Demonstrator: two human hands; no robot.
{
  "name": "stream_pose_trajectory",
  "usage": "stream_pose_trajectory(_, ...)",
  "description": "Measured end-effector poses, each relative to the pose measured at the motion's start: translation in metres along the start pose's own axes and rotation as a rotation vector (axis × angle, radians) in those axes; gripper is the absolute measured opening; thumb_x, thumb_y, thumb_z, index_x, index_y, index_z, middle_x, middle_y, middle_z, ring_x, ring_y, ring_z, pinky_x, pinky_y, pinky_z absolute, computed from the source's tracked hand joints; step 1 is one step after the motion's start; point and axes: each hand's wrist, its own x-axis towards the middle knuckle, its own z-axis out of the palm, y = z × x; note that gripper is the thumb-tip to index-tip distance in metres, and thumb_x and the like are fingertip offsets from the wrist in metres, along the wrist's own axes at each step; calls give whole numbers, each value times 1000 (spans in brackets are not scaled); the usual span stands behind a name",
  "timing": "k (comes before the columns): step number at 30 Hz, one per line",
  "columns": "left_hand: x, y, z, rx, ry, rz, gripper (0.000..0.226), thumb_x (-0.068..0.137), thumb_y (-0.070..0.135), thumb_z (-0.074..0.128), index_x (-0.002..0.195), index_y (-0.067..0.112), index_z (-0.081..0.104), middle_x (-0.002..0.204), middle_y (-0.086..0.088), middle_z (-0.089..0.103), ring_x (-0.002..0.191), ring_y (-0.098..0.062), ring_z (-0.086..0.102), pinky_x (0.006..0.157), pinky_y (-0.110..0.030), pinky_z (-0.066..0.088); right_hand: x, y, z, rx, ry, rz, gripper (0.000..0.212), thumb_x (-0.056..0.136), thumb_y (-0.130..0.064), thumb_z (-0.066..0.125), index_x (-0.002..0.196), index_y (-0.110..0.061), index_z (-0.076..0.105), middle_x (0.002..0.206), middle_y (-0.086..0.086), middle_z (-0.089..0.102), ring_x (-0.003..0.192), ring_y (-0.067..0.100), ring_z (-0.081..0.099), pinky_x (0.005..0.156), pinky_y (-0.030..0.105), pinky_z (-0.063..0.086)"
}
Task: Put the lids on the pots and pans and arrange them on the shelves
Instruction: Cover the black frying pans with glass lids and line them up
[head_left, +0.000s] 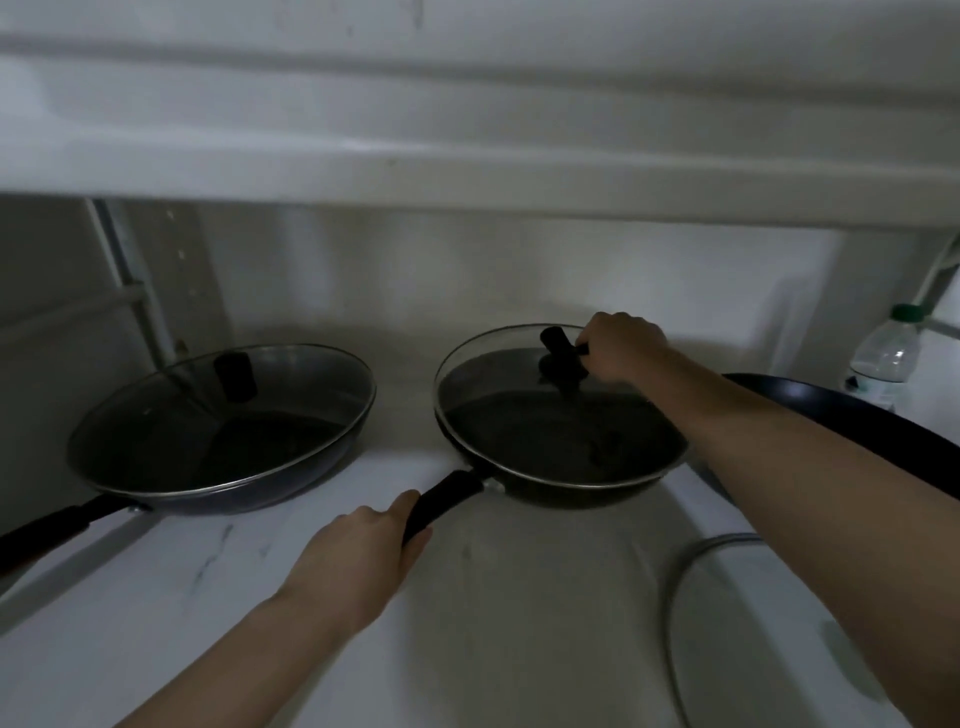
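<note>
Pans: two dark frying pans sit side by side on the white marbled shelf (218, 561), under an upper white shelf (467, 171).

Right pan (561, 441): black, shallow, thin pale rim, matte interior. Its glass lid (493, 364) is tilted, far edge lifted off the rim and near edge down inside the pan. Right hand (621, 345) has its grip curled round the lid's black knob (558, 353). Left hand (363, 556) has its grip wrapped round the pan's long black handle (441, 501), thumb along the top. This pan sits toward the shelf's right half, handle pointing at the front edge.

Left pan (218, 441): dark blue-black body, glass lid (234, 395) seated flat on the rim, black knob centred on top, handle (47, 530) running off toward the front-left corner. Well apart from both hands.

Third dark pan (841, 415): only a rim arc shows at the right edge, behind the right forearm, no lid on it as far as I can see. Light is dim, so colour is uncertain.

A loose lid (675, 597), grey metal rim with a clear centre, lies flat near the shelf's front-right corner. A clear plastic bottle (883, 358) with a green cap stands past the right edge.
</note>
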Motion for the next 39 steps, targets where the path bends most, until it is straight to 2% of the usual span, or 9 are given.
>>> stream_pose_trajectory(6,-1,0,0,49,6,4,36,96,46,32,125,28,41,55,7,31,44,-9,28,42,-21,22,22,0,16,-47,-39,46,25,86,-15,56,110,-12,63,94,9,60,77,25,54,69,32,44)
stream_pose_trajectory(10,0,1,-3,44,-11,4,32,96,47,32,118,27,42,56,6,32,46,-10,31,42,-20,21,24,2,27,-50,-53,45,26,85,-13,56,110,-12,63,88,8,58,75,25,54,67,31,43)
stream_pose_trajectory(18,0,2,-4,40,-12,3,32,96,45,33,120,27,43,56,6,33,46,-10,31,43,-20,22,25,0,32,-9,-58,12,25,85,-13,55,108,-11,64,87,9,59,73,25,56,64,32,44)
stream_pose_trajectory(26,-1,3,-5,68,-11,-11,35,96,48,31,125,30,39,57,7,33,46,-9,30,41,-19,21,24,-2,30,-14,-86,18,25,85,-11,55,108,-9,63,72,5,51,73,24,55,65,31,44)
stream_pose_trajectory(31,-2,4,-7,39,-1,-17,34,96,47,33,122,29,42,56,7,33,44,-8,30,41,-20,20,21,-1,31,-39,-70,13,22,85,-13,55,105,-8,63,69,3,49,65,20,52,62,29,42)
stream_pose_trajectory(33,-3,5,-7,24,-12,-19,34,96,47,33,123,29,42,56,8,34,45,-8,31,40,-19,20,17,-3,26,-23,-94,0,26,85,-21,58,107,-8,62,75,4,54,71,22,56,63,29,44)
stream_pose_trajectory(36,-5,5,-10,-40,-22,-31,30,94,48,35,116,30,45,60,6,42,50,-11,43,42,-19,24,1,-3,17,20,-37,-53,44,84,-33,61,119,-8,56,108,11,61,95,28,60,78,34,48)
stream_pose_trajectory(38,-4,6,-18,-67,-1,-46,34,90,54,38,113,31,48,77,6,56,70,-17,60,50,-22,39,-22,-1,11,88,78,-120,49,84,-34,62,125,-8,52,121,12,55,106,30,56,85,37,47)
stream_pose_trajectory(39,-3,8,-25,-59,28,-56,41,86,59,40,117,33,49,91,6,61,85,-18,64,61,-26,47,-36,0,8,129,123,-155,52,84,-35,63,127,-9,50,124,11,54,110,29,54,88,38,46)
